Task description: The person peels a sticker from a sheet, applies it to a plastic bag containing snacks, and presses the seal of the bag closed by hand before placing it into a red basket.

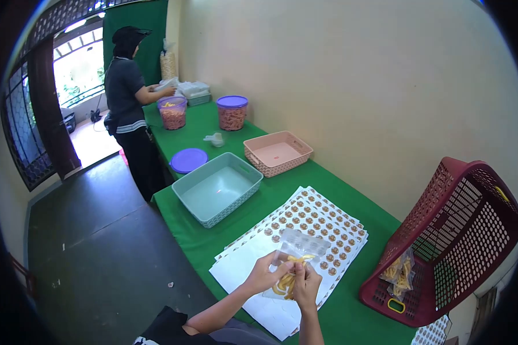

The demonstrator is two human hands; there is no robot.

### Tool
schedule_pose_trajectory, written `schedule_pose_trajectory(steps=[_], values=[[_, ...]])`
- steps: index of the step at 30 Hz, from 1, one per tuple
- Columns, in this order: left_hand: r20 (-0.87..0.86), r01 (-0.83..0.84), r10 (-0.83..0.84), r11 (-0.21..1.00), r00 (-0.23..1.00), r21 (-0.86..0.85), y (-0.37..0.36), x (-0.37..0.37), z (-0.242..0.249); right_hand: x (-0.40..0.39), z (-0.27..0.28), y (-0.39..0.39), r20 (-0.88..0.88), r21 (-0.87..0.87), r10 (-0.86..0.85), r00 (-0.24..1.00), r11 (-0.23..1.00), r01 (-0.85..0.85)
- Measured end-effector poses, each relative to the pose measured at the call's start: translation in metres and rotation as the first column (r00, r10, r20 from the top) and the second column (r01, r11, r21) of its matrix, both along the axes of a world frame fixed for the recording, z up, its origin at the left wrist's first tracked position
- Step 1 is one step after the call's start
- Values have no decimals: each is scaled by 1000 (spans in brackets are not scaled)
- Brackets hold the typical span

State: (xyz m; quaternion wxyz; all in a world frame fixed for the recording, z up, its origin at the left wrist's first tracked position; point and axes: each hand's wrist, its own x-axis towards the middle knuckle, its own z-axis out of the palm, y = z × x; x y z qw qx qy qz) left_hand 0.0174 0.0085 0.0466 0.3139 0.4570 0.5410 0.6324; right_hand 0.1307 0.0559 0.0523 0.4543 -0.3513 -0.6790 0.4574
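Note:
Both my hands are closed around a clear plastic bag of yellow stick-shaped snacks [282,286], over the sheets of round stickers [341,230]. My left hand [263,274] grips the bag's left side, its thumb reaching across the front. On the right side, the fingers of my right hand [307,283] pinch the bag near its top. Just beyond my fingers, a clear plastic piece [306,241] overlaps the printed sheets. White backing with no stickers shows on the sheets' near left part.
A maroon basket [429,224] lies tipped at right, holding filled bags [404,276]. Ahead are a mint basket [213,215], a pink basket [276,168], a purple lid [189,160], a scoop [216,140] and snack tubs [232,118]. Another person [129,86] stands at the far end.

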Motion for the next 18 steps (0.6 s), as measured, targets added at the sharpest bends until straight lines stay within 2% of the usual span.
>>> schedule_pose_trajectory(steps=[2, 4, 5, 8, 11, 12, 14, 15, 16, 17, 18], values=[[46, 57, -56, 998, 997, -20, 2, -6, -2, 5, 1, -7, -2, -103, 58, 998, 993, -58], [129, -14, 15, 1000, 992, -10, 2, -9, 7, 9, -3, -15, -32, -185, 132, 991, 973, -135], [225, 31, -17, 998, 974, -56, 1, -12, 10, 9, -5, -18, -74, -224, 168, 983, 958, -180], [324, 113, -74, 988, 943, -105, 1, -10, 11, 11, -14, -16, -159, -283, 199, 967, 929, -237], [305, 93, -73, 994, 950, -52, 3, -5, 11, 17, -13, -11, -19, -354, 301, 954, 890, -288], [311, 79, -70, 997, 948, -18, 4, -5, 11, 18, -14, -11, -23, -353, 292, 956, 892, -281], [310, 94, -74, 994, 948, -49, 5, -6, 13, 21, -15, -8, 65, -255, 315, 947, 923, -289], [262, 97, -80, 994, 962, -52, 5, -6, 13, 25, -4, -7, 154, -198, 359, 921, 924, -327], [214, 101, -86, 993, 973, -57, 4, -5, 11, 23, 1, -4, 151, -196, 349, 925, 928, -318], [113, 92, -83, 993, 990, -73, 5, -5, 4, 20, 4, -2, -148, -237, 318, 936, 908, -346], [113, 105, -96, 992, 989, -73, 5, -1, 2, 20, 7, -1, -431, -263, 247, 868, 886, -383]])
